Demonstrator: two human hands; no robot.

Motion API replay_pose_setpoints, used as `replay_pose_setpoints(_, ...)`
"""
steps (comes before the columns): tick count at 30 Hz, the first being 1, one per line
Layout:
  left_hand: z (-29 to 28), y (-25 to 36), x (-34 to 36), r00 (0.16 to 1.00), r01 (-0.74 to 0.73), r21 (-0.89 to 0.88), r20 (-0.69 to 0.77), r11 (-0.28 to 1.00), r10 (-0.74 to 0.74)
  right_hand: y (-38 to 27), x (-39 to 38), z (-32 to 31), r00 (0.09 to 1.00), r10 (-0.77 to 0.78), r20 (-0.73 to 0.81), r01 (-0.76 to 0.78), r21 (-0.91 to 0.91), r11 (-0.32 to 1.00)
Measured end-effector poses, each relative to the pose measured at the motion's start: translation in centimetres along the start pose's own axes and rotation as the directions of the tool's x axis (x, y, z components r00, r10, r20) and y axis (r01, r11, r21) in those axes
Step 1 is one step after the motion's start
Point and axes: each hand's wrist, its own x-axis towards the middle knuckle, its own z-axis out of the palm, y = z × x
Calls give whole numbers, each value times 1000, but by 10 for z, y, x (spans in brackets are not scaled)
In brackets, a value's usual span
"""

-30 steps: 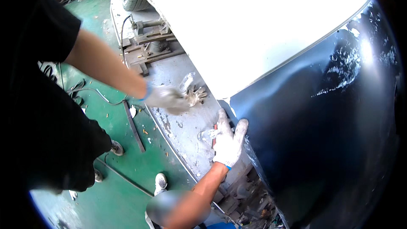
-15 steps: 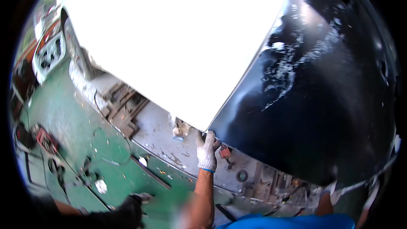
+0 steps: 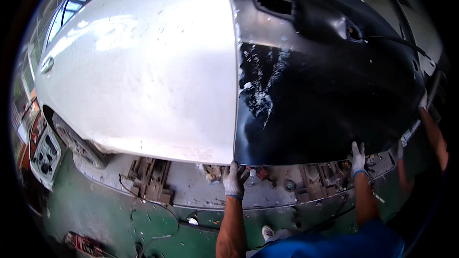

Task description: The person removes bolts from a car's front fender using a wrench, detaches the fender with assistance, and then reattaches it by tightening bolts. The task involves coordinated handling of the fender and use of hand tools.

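A black unpainted-looking car door [image 3: 325, 91] stands against a white car door [image 3: 162, 86], meeting it along an upright seam. My left hand [image 3: 234, 181], in a white knit glove, is closed at the lower edge by the foot of that seam, its thumb set apart. My right hand [image 3: 357, 157], also gloved, grips the black door's lower edge farther right. Part of its fingers shows against the dark panel; the rest is hard to make out. A co-worker's gloved hand [image 3: 423, 101] touches the black door's right edge.
Below the doors runs a grey platform [image 3: 184, 186] with rusty metal brackets [image 3: 148, 179]. A wheel [image 3: 76, 141] stands at left, beside a loose door frame [image 3: 46, 155]. On the green floor lie a cable [image 3: 178, 220] and a red tool [image 3: 86, 244].
My view has swung right and levelled, so both doors show more fully. My left hand stays at the seam's foot. My right hand now shows clearly at the black door's lower edge.
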Motion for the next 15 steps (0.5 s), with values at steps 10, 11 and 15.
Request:
replay_pose_setpoints(10,-4,4,0,998,36,56,40,998,-38,25,-9,-17,999,19,33,-20,51,998)
replay_pose_setpoints(11,1,3,-1,999,43,67,18,997,-44,35,-11,-26,999,1,32,-2,30,1000)
replay_pose_setpoints(15,3,-1,0,999,20,31,24,999,-20,77,-29,-50,999,22,24,-22,28,999)
